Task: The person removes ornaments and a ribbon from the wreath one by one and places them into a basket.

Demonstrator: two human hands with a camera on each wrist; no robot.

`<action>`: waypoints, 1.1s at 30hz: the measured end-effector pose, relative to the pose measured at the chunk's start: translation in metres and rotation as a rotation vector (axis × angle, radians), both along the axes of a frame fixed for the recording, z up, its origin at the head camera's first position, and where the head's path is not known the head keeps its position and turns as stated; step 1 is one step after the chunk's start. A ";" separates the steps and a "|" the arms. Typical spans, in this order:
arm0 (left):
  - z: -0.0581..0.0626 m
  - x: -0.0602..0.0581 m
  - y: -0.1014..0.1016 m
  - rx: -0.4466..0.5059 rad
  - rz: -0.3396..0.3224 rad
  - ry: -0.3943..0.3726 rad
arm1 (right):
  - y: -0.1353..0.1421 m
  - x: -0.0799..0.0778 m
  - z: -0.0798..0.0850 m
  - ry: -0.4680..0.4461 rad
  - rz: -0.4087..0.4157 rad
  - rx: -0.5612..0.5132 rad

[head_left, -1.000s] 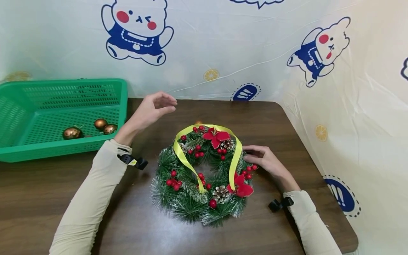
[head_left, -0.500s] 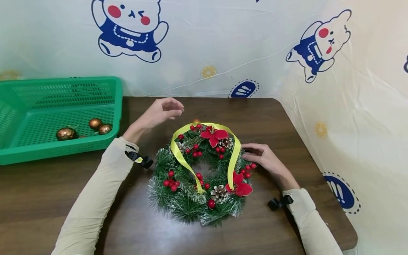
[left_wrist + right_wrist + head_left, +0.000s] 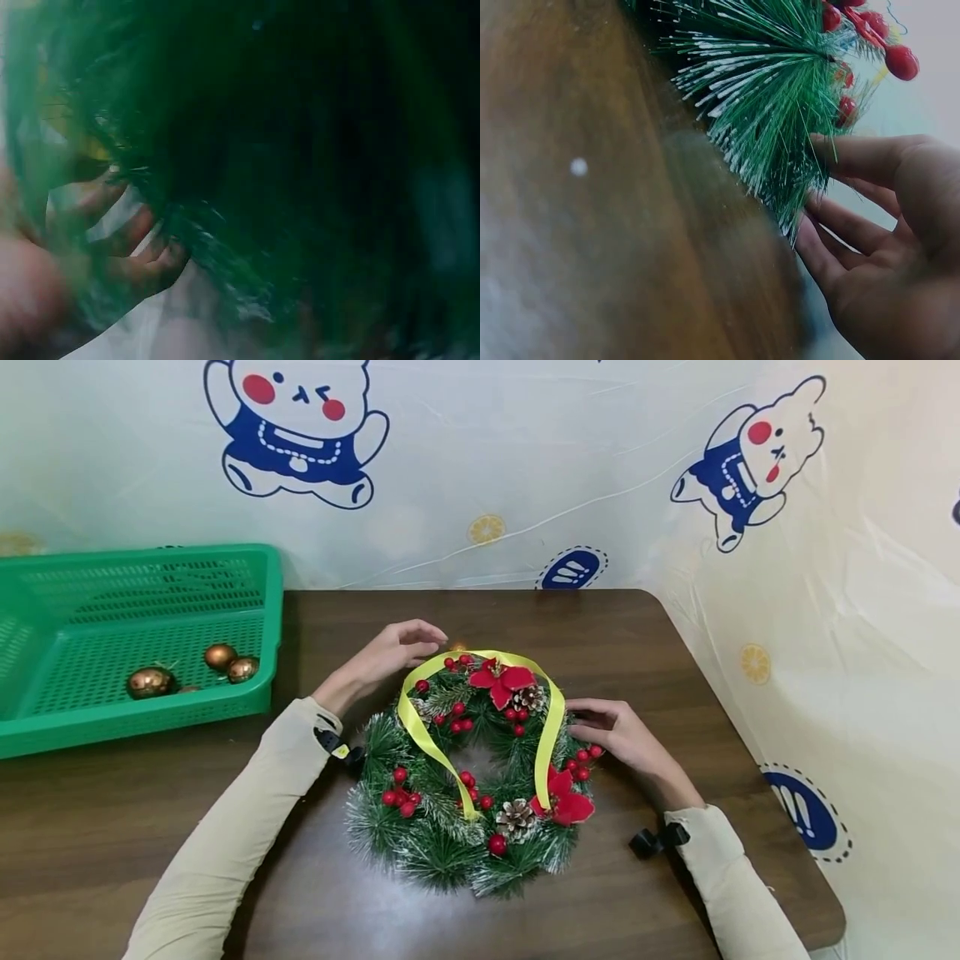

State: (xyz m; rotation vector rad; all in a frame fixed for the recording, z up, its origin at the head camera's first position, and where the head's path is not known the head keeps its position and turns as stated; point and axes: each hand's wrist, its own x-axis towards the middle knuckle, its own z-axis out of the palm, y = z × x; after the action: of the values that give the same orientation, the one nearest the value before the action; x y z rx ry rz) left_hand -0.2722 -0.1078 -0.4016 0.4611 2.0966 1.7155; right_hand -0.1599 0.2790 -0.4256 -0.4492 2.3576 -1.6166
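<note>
Wreath [image 3: 442, 852] flat on desk [image 3: 645, 902], between both hands. Yellow ribbon [image 3: 553, 727] looped over its top, two ends lying forward. Left hand [image 3: 386, 653] just beside wreath's far-left edge; grip loose, fairly wide, thumb apart from fingers; contact unclear. Right hand [image 3: 628, 739] at wreath's right edge, thumb and fingertips touching outer needles; grip fairly narrow, cannot tell if holding. Green basket [image 3: 135, 720] at far left; copper baubles [image 3: 152, 682] inside.
</note>
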 end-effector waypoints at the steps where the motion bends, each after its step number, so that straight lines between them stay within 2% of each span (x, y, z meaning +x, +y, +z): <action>1: -0.002 0.000 0.001 -0.002 -0.002 -0.001 | -0.001 0.000 0.000 0.006 -0.001 0.011; 5: -0.009 0.000 0.005 0.004 -0.020 0.022 | -0.005 0.003 0.003 0.034 -0.002 0.049; 16: -0.014 0.002 0.010 -0.013 -0.079 0.080 | -0.008 0.005 0.003 0.035 -0.003 0.073; 22: -0.018 0.003 0.011 0.003 -0.056 0.112 | -0.008 0.005 0.003 0.027 -0.009 0.077; 33: -0.010 0.005 0.010 -0.013 0.024 0.145 | -0.008 0.005 0.004 0.024 -0.002 0.076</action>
State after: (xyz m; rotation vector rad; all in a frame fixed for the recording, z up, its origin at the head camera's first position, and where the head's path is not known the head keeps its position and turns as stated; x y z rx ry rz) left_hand -0.2672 -0.0974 -0.4120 0.5742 2.2207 1.7270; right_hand -0.1552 0.2712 -0.4218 -0.4534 2.4280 -1.5252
